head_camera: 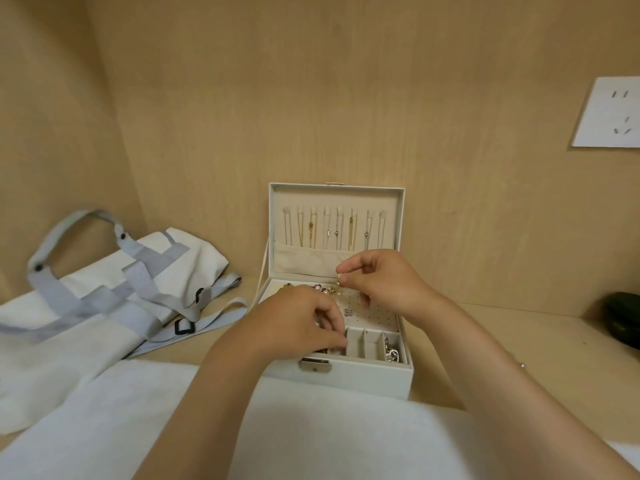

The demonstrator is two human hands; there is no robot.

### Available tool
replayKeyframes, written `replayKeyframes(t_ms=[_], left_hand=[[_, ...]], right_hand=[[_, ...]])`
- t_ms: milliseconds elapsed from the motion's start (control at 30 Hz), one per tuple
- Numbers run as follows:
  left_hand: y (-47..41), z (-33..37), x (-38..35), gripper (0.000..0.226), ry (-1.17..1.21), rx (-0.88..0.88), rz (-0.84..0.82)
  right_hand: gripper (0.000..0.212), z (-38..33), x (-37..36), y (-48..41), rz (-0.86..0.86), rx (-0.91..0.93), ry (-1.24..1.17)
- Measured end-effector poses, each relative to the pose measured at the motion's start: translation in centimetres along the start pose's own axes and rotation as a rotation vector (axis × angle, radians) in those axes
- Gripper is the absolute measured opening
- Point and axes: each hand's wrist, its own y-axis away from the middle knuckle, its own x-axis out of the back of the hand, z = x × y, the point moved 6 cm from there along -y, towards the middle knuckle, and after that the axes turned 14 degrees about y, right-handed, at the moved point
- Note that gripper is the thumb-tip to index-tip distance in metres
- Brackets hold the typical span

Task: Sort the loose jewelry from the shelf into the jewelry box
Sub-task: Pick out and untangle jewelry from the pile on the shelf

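A white jewelry box (363, 374) stands open on the wooden shelf, its lid upright with several thin necklaces (332, 230) hanging inside. My right hand (384, 282) hovers over the perforated earring panel (377, 311) and pinches a small gold earring (339, 277) between thumb and forefinger. My left hand (298, 323) lies over the left part of the tray with fingers curled, its fingertips down in a front compartment; what they touch is hidden. Pink and gold pieces (323, 289) sit on the panel behind it. A sparkly silver piece (392, 353) fills the front right compartment.
A white canvas bag with grey straps (114, 292) lies to the left of the box. White cloth (311, 434) covers the near shelf. A dark green object (623, 322) sits at the right edge, a white socket plate (609, 116) on the back wall.
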Motion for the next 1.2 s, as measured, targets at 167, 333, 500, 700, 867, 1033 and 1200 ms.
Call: replayKeyframes(t_ms=[167, 333, 500, 700, 867, 1033, 1200], left_hand=[[0.1, -0.1, 0.1, 0.014, 0.010, 0.020, 0.010], [-0.9, -0.5, 2.9, 0.011, -0.045, -0.087, 0.302], [-2.9, -2.4, 2.3, 0.030, -0.247, -0.058, 0.238], [-4.4, -3.9, 1.0, 0.047, -0.220, 0.030, 0.135], [-4.8, -4.2, 0.7, 0.043, -0.210, -0.006, 0.138], [-4.6, -3.8, 0.7, 0.047, -0.211, -0.034, 0.155], [-4.6, -3.6, 0.5, 0.042, -0.217, -0.052, 0.162]], right_hand=[[0.007, 1.1, 0.3, -0.7, 0.074, 0.000, 0.086], [0.010, 1.6, 0.8, -0.8, 0.191, 0.056, 0.300], [0.008, 1.7, 0.0, -0.9, 0.199, 0.057, 0.534], [0.008, 0.8, -0.9, -1.4, 0.179, 0.149, 0.723], [0.010, 0.3, -1.1, -1.1, 0.158, 0.199, 0.801], [0.012, 0.3, -1.1, -1.1, 0.174, 0.226, 0.832], [0.013, 0.4, -1.4, -0.9, 0.195, 0.248, 0.843]])
